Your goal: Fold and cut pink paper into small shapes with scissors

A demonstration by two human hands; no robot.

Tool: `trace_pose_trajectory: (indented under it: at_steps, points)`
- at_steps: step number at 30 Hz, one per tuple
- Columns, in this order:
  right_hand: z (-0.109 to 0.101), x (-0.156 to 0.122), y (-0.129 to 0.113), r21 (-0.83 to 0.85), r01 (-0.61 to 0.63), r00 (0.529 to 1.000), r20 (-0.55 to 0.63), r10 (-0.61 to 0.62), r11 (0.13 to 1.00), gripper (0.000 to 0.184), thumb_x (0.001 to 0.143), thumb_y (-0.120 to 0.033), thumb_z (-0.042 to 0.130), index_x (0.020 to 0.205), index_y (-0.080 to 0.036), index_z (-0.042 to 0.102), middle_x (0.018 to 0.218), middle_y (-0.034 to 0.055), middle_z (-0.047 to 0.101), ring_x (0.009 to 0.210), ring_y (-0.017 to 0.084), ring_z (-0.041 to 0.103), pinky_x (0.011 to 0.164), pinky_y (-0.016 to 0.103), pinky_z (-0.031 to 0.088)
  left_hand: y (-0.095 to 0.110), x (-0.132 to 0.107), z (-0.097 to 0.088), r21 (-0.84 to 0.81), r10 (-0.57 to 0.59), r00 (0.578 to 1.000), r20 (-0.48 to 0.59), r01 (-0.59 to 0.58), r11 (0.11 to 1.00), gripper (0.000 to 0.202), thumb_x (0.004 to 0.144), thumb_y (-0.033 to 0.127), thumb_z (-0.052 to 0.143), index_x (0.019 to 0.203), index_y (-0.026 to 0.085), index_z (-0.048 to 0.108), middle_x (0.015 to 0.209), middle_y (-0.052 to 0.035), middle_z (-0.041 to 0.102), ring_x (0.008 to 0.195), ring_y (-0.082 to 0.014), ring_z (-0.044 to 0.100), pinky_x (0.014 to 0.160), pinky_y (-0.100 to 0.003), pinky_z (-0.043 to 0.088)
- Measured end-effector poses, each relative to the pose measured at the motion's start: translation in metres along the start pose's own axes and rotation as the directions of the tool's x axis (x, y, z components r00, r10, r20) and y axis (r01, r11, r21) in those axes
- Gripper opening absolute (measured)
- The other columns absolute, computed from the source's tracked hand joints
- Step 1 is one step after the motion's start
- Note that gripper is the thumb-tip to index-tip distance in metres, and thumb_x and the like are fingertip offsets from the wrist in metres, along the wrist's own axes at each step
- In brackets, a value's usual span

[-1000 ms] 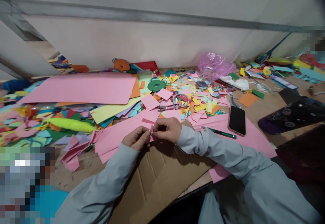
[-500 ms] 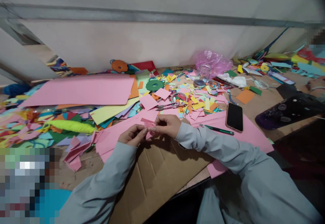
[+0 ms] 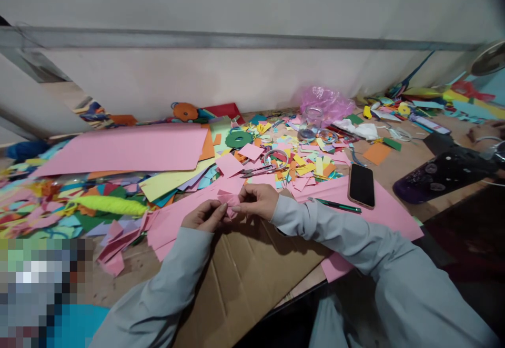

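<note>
A small folded piece of pink paper [image 3: 228,199] is pinched between both my hands, above the far end of a brown cardboard sheet [image 3: 240,285]. My left hand [image 3: 205,215] grips its left side with thumb and fingers. On its right side, my right hand [image 3: 258,201] holds it the same way, thumb toward me. Large pink paper sheets [image 3: 173,222] lie beneath and beside the cardboard. Just beyond my hands are scissors [image 3: 258,171], a roll of tape [image 3: 277,159] and pink paper squares [image 3: 229,165]. Folded pink paper pieces [image 3: 118,245] lie to the left.
A phone [image 3: 361,186] and a green pen [image 3: 339,205] rest on pink paper at the right. Behind are a glass jar [image 3: 311,122], a pink plastic bag [image 3: 327,103] and scattered paper scraps. Another person's hand [image 3: 487,130] shows at the far right.
The pink paper has turned slightly between my fingers, both hands still pinching it. The view has tilted up a little. At the far right, more of the other person's surroundings shows.
</note>
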State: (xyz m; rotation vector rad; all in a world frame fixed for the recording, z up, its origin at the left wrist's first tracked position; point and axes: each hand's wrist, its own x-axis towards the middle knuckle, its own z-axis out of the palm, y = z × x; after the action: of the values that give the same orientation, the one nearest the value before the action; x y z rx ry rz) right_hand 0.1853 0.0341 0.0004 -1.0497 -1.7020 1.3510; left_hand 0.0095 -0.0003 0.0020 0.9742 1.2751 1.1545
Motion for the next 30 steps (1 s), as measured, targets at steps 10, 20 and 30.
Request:
trace_pose_trajectory:
  at_steps: [10,20,30]
  points:
    - [0.000,-0.005,-0.008,-0.051,0.123,0.982,-0.138,-0.129,0.991,0.020,0.076,-0.033,0.068,0.075,-0.014,0.063,0.065,-0.0021,0.058,0.060,0.009,0.049,0.057,0.020,0.038,0.003,-0.003,0.011,-0.103,-0.058,0.997,0.047,0.063,0.993,0.046,0.050,0.046,0.087,0.074,0.012,0.069,0.062,-0.0042,0.073,0.051,-0.0138,0.066,0.052,-0.022,0.054]
    - [0.000,-0.008,-0.017,0.089,0.076,0.991,-0.120,-0.065,0.993,0.009,0.072,-0.024,0.063,0.073,-0.015,0.064,0.063,-0.0029,0.057,0.061,0.010,0.050,0.059,0.021,0.040,0.002,-0.005,0.008,-0.072,-0.052,0.997,0.058,0.056,0.996,0.044,0.057,0.048,0.083,0.080,0.014,0.069,0.068,-0.0034,0.074,0.053,-0.0138,0.066,0.050,-0.022,0.054]
    - [0.004,0.001,-0.003,0.438,-0.052,0.995,-0.049,0.082,0.897,0.028,0.062,-0.037,0.072,0.072,-0.017,0.055,0.060,-0.0043,0.057,0.047,0.009,0.052,0.048,0.022,0.043,0.002,0.000,0.005,-0.068,-0.096,0.990,0.098,0.103,0.992,0.049,0.054,0.049,0.085,0.083,0.013,0.066,0.068,-0.0022,0.073,0.054,-0.0132,0.066,0.050,-0.022,0.055]
